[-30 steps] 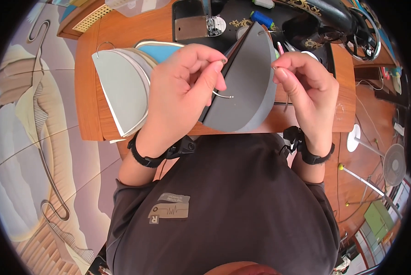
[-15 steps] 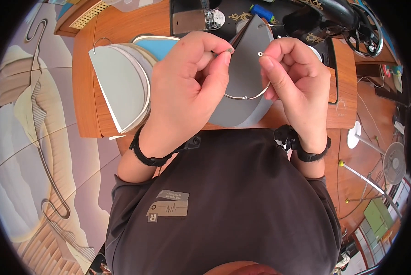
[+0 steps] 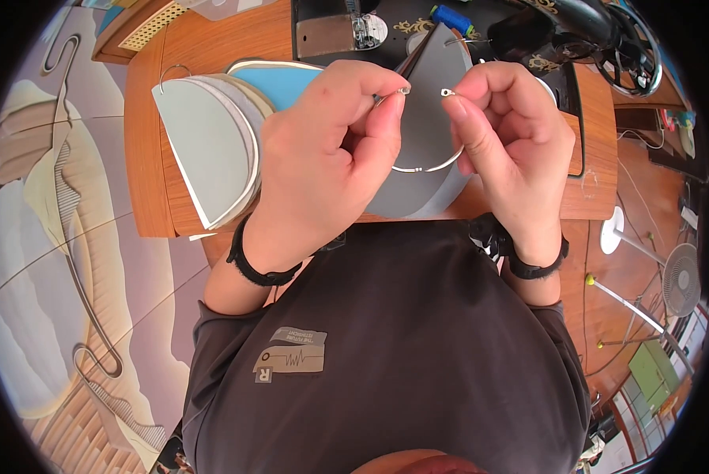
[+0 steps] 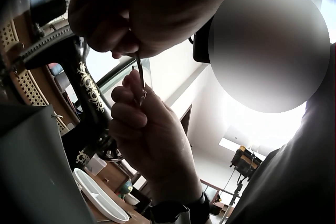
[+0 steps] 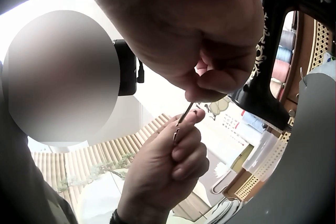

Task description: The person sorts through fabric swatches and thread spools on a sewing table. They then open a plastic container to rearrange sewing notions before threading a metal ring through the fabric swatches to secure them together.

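Note:
A thin metal hinged ring [image 3: 419, 170] hangs spread apart between the two hands, its hinge at the bottom. My left hand [image 3: 323, 150] pinches one end between thumb and forefinger. The other end, a small metal tip, is pinched by the thumb and forefinger of my right hand [image 3: 516, 130]. A short gap separates the two ends. Behind the ring stands a bundle of dark grey half-round sheets [image 3: 421, 197] with a ring through its upper corner. In the left wrist view the ring [image 4: 140, 77] appears edge-on between the hands.
Left on the wooden table [image 3: 149, 189] lies a stack of light grey half-round sheets [image 3: 204, 150] on a ring, beside a blue piece [image 3: 279, 83]. A black sewing machine [image 3: 583, 35] and a blue thread spool [image 3: 451, 20] are at the back. A white dish [image 4: 100, 195] sits nearby.
Both hands have come closer together and slightly up. The ring, mostly hidden a second ago, now shows as a wide curve between them; both grips stay on its ends.

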